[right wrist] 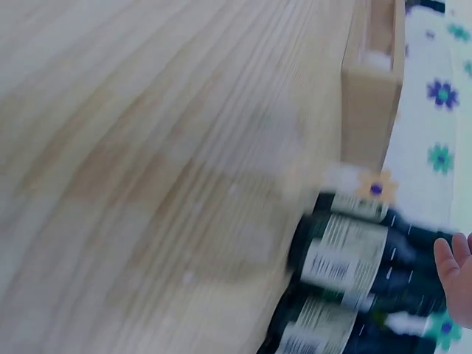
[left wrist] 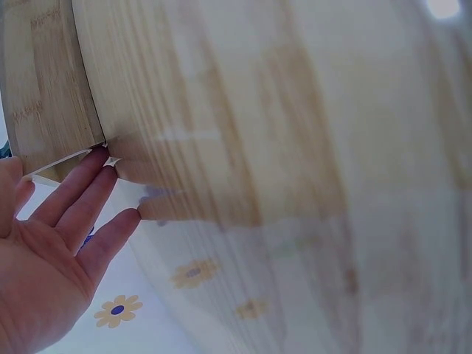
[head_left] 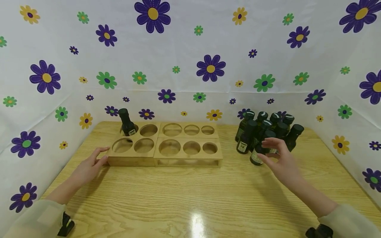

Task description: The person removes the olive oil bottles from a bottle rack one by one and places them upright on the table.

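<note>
Left hand (head_left: pixel 89 167), fingers straight, steadies the wooden rack (head_left: pixel 165 145) by its corner; right hand (head_left: pixel 281 162), released, reaches the nearest dark bottle (head_left: pixel 258 153) on the bench (head_left: pixel 190 198)

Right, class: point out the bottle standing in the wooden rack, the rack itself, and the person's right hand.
Bottle in the rack (head_left: pixel 127 123), head view, on its dark body.
Wooden rack (head_left: pixel 131 161), head view, on its front wall.
Right hand (head_left: pixel 281 162), head view, on the back of the hand.
</note>
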